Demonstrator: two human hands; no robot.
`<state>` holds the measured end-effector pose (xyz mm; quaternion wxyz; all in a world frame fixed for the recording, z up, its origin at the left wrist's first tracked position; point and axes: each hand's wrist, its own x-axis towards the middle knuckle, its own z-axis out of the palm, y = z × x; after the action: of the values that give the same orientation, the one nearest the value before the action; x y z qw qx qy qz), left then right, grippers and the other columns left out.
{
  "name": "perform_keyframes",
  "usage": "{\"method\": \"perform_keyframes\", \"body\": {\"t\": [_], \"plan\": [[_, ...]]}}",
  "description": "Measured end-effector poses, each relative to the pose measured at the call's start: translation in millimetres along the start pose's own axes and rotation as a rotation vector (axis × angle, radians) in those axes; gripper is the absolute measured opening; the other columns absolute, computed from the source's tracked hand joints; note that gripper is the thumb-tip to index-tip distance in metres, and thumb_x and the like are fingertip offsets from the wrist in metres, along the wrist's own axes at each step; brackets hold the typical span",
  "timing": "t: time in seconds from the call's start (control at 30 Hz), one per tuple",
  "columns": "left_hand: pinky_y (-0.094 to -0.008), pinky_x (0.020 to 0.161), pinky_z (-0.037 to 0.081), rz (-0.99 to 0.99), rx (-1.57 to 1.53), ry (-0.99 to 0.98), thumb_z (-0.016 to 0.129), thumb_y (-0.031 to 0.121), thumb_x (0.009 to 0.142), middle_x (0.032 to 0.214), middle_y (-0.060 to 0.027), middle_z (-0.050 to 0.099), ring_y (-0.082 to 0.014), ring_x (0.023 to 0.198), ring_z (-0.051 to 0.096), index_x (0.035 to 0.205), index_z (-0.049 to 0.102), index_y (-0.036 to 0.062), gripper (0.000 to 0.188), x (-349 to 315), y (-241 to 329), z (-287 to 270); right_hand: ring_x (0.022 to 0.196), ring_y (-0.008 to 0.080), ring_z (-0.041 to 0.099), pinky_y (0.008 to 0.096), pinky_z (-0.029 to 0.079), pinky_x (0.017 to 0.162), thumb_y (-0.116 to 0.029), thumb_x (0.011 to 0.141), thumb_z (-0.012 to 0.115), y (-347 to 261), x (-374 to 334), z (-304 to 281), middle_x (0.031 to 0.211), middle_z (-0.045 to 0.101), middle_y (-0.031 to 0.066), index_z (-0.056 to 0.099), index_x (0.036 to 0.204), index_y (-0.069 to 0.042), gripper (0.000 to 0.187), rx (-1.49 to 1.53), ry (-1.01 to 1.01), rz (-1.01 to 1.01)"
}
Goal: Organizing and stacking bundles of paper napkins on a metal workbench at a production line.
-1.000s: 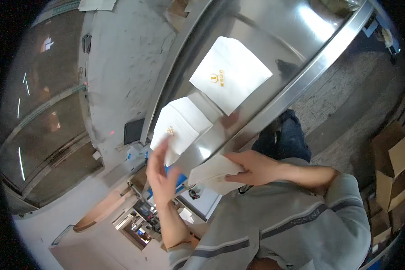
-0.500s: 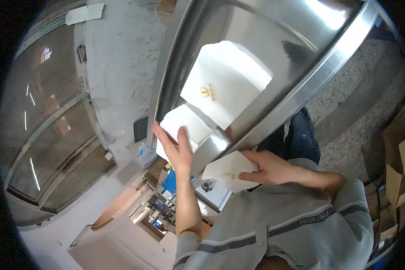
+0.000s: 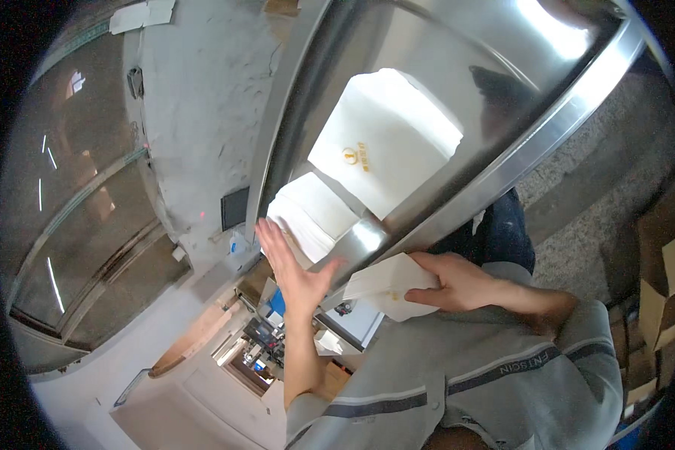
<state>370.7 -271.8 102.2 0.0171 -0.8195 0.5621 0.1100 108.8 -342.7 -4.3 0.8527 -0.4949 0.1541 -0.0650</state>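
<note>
A large stack of flat white papers (image 3: 390, 142) with a small gold print lies on a shiny metal tray (image 3: 457, 45). Nearer to me, a smaller white paper stack (image 3: 319, 206) sits at the tray's close end, its layered edge showing. My left hand (image 3: 296, 274) is open at that edge, fingers stretched and thumb held away; whether the fingertips touch the paper I cannot tell. Close to my body, my right hand (image 3: 457, 281) grips another white paper stack (image 3: 386, 285), with the thumb on top and the other fingers partly hidden. Whether the papers are bags or napkins is unclear.
The tray's raised metal rim (image 3: 532, 142) runs along its right side. A grey wall (image 3: 202, 97) stands to the left, with a dark-framed window (image 3: 75, 172). Open cardboard boxes (image 3: 660, 292) are at the far right. Behind my left arm is cluttered equipment (image 3: 262, 334).
My left hand has drawn back from the top of the smaller stack towards me, its thumb swinging outward. The right hand and its stack have barely shifted.
</note>
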Motion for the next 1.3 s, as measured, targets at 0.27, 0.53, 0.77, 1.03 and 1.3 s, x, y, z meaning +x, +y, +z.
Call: {"method": "perform_keyframes", "body": {"t": [0.27,0.53,0.77,1.03,1.3], "plan": [[-0.0506,0.119,0.017,0.048,0.007,0.069,0.089,0.025,0.064,0.157,-0.0274,0.018,-0.0432,0.147,0.015,0.152,0.019,0.0004,0.115,9.3,-5.2,-0.4,0.082,0.0354,0.069,0.0439,0.054,0.071,-0.034,0.091,0.065,2.5,0.3,-1.1,0.094,0.067,0.0233,0.049,0.129,-0.001,0.053,-0.005,0.001,-0.018],[-0.0461,0.119,0.017,-0.076,-0.380,0.112,0.071,0.017,0.084,0.159,-0.0233,0.019,-0.0352,0.148,0.017,0.152,0.020,-0.0025,0.087,12.3,1.2,2.9,0.080,0.0343,0.069,0.0440,0.054,0.071,-0.029,0.091,0.067,-6.1,0.3,-1.5,0.095,0.067,0.0214,0.051,0.125,0.000,0.048,0.024,0.014,-0.031],[-0.0403,0.110,0.037,-0.255,-1.147,0.091,0.040,0.034,0.104,0.140,-0.0207,0.050,-0.0287,0.130,0.049,0.145,0.037,-0.0031,0.056,-29.9,37.7,-16.3,0.097,0.0208,0.065,0.0355,0.051,0.085,-0.023,0.092,0.068,-27.8,2.6,-2.7,0.107,0.068,0.0156,0.053,0.127,0.000,0.045,0.207,0.006,-0.067],[-0.0371,0.104,0.041,-0.391,-1.683,-0.037,0.081,0.031,0.079,0.133,-0.0129,0.055,-0.0239,0.122,0.052,0.145,0.036,-0.0026,0.087,-73.8,46.2,13.4,0.108,0.0130,0.058,0.0309,0.047,0.093,-0.012,0.092,0.067,-60.1,15.8,22.2,0.115,0.065,0.0106,0.051,0.131,0.001,0.044,0.200,0.039,-0.065],[-0.0263,0.081,0.050,-0.527,-1.581,0.006,0.066,0.010,0.093,0.109,-0.0086,0.069,-0.0129,0.093,0.064,0.116,0.062,-0.0043,0.028,-104.7,21.0,11.8,0.120,0.0321,0.054,0.0390,0.046,0.098,-0.012,0.082,0.075,-90.8,37.8,65.8,0.134,0.051,0.0187,0.047,0.137,-0.001,0.062,-0.650,0.386,-0.436]]}}
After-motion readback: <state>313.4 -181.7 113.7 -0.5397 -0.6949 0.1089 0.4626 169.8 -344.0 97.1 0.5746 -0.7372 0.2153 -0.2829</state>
